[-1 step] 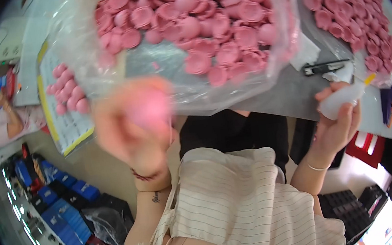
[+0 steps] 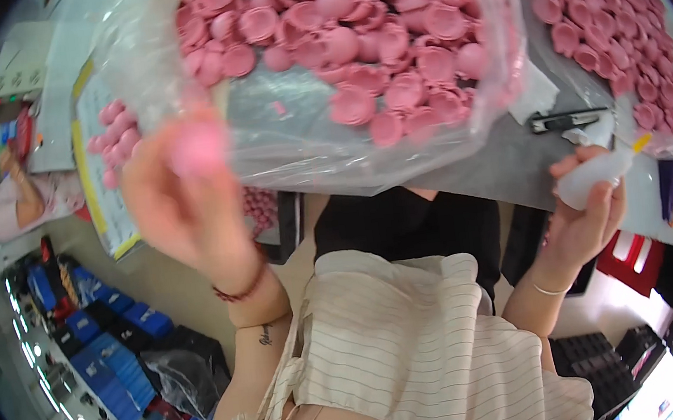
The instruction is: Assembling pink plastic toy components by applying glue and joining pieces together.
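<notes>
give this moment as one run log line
left hand: holds blurred pink piece | right hand: holds white bottle, yellow tip | ahead: pink shells in clear bag | left side: pink balls

The left grip (image 2: pixel 173 197) is blurred, its fingers merging, and the pink ball (image 2: pixel 198 149) it holds has no crisp outline. Just left of it, the ball cluster (image 2: pixel 117 135) is partly covered by the hand, and print on the yellow-edged sheet (image 2: pixel 111 215) is too small to read. Below it, small pink pieces (image 2: pixel 261 204) are partly hidden behind the wrist. Fingers of the right grip (image 2: pixel 586 202) cover part of the squeeze bottle (image 2: pixel 586 180). Beyond both grips, the bagged half-shells (image 2: pixel 342 43) run past the upper edge.
</notes>
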The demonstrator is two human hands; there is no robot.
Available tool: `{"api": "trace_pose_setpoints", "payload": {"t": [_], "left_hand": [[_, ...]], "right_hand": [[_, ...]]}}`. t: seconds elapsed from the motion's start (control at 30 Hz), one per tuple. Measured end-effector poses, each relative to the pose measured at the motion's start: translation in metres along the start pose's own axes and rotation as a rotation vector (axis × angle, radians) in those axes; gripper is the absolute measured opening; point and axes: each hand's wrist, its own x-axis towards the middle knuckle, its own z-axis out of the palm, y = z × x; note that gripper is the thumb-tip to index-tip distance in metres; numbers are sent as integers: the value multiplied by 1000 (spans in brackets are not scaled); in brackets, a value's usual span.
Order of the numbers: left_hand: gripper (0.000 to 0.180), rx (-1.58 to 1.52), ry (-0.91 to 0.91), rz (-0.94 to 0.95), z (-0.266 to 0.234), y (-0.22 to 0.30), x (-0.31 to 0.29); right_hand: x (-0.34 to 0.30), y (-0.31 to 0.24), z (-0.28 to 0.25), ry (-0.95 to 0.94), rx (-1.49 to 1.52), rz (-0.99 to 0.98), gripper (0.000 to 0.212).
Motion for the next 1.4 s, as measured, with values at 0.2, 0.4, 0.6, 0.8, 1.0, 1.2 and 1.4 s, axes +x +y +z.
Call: {"api": "trace_pose_setpoints", "payload": {"t": [0.2, 0.4, 0.6, 0.8, 1.0, 1.2, 1.4], "left_hand": [[26, 759, -268, -81, -89, -56, 49], [27, 1112, -320, 269, -78, -70, 58], [20, 417, -307, 303, -1, -9, 28], [15, 343, -649, 133, 38, -9, 20], [17, 441, -566, 49, 37, -16, 22], [17, 451, -648, -115, 27, -19, 23], [15, 106, -265, -125, 29, -16, 12]], "right_hand": [[-1, 2, 0, -84, -70, -4, 45], [-1, 2, 3, -58, -69, -23, 45], [-1, 4, 2, -68, -69, -40, 47], [-2, 3, 1, -77, -48, -46, 48], [-2, 4, -1, -113, -43, -37, 49], [-3, 1, 1, -79, -31, -17, 51], [-3, 4, 0, -73, 13, -24, 51]]}}
